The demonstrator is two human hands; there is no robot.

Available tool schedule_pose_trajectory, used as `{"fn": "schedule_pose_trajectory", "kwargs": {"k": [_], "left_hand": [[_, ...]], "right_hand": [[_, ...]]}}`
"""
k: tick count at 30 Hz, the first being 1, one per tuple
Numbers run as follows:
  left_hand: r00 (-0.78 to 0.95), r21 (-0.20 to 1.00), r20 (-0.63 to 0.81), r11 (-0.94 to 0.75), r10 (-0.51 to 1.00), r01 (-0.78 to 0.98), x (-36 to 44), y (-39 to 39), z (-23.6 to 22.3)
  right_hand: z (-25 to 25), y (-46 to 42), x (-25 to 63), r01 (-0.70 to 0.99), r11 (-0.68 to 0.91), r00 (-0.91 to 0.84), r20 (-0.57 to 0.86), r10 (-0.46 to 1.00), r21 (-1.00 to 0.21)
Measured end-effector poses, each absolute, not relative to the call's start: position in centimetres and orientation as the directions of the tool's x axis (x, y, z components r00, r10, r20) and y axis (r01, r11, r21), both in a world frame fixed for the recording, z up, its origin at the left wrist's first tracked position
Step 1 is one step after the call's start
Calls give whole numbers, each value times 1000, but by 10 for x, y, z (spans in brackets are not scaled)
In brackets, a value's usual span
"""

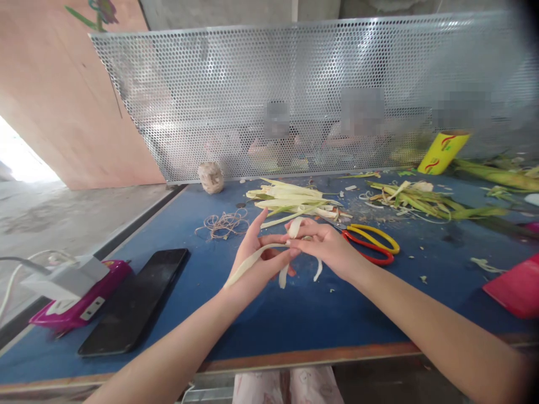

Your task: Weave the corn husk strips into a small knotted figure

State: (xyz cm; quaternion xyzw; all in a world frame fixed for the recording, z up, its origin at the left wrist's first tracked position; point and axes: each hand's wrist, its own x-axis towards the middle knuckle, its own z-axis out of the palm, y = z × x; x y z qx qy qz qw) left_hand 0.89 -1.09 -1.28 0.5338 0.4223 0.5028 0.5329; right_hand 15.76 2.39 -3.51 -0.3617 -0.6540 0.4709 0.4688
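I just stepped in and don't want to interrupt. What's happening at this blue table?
Someone is working pale, flat strips between their fingertips, with both the left hand and the right hand on them. One strip trails back over the left wrist. Behind the hands lies a pile of pale husk-like leaves, with a loose tangle of string to its left. Scissors with red and yellow handles lie beside the right forearm, and a black phone rests on the table to the left.
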Motion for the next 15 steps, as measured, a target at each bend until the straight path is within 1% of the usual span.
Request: {"fn": "schedule_pose_trajectory", "kwargs": {"k": [3, 5, 9, 12, 15], "left_hand": [[141, 991, 113, -102, 984, -82, 9, -10, -13], [137, 992, 113, -103, 984, -78, 8, -10, -14], [150, 992, 120, -111, 981, -68, 9, -9, -14], [182, 987, 144, -129, 973, -91, 11, -10, -15], [176, 985, 158, -142, 972, -97, 12, -11, -15]], "right_hand": [[-34, 23, 157, -46, 247, -312, 249, 917, -968], [-33, 22, 157, -76, 243, -325, 254, 911, -967], [-31, 21, 159, -47, 276, -351, 275, 895, -960], [-30, 20, 161, -26, 304, -295, 298, 908, -952], [-30, 21, 162, -15, 305, -238, 299, 924, -952]]}}
